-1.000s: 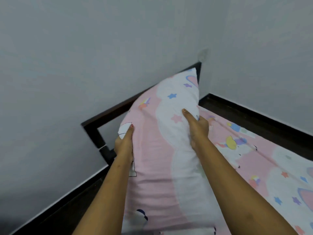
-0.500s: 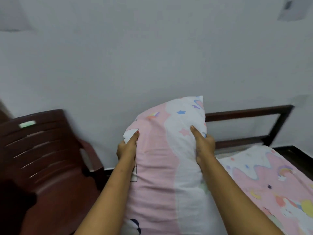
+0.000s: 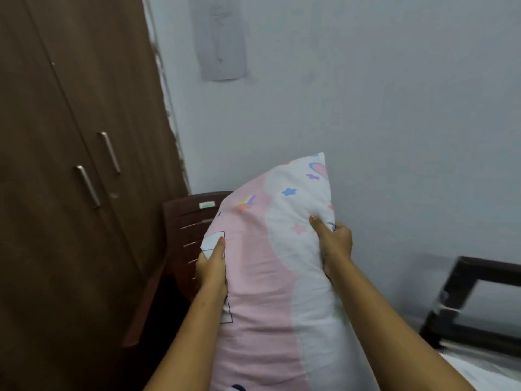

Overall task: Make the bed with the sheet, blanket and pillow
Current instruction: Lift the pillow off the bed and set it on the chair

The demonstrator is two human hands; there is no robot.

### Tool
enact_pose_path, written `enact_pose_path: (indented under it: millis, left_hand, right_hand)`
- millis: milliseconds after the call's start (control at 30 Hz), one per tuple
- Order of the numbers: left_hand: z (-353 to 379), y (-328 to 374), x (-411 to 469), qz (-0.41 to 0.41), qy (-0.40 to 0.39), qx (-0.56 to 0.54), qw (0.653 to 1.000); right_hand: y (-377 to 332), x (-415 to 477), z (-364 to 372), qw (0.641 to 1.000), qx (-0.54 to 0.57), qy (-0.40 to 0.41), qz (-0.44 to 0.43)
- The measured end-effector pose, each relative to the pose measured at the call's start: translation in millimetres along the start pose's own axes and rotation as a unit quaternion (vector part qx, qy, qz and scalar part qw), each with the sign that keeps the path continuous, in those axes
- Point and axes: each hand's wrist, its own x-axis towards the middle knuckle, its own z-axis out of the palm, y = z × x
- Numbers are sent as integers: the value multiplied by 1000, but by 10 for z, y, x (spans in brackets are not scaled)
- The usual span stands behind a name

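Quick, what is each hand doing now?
Left hand: grips the pillow on its left edge.
Right hand: grips the pillow's right edge.

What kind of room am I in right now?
Most likely a bedroom. A dark bed frame stands at the right, a tall brown wardrobe fills the left, and both hands hold a pink and white pillow upright.

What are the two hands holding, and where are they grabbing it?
Both hands hold the pillow upright by its long sides: the left hand grips the left edge, and the right hand grips the right edge.
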Motion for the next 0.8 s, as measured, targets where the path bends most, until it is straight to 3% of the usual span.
enact_pose_path:
  millis: [300,400,567,800]
  left_hand:
    - [-384,6,1343,-12,180,33,983]
    - [-279,-177,1469,-41,192,23,980]
    - [56,-666,1704,-163,157,-13,974]
    - [713,-921,1798,-308,92,-22,947]
  right_hand:
    - [149,368,1803,983,-81,-145,-82]
    - [91,560,2113,961,-140,-200,-130]
    - [95,1021,2503,891,-252,-319,-204]
    - [262,1549,2942,742,-355,-484,-297]
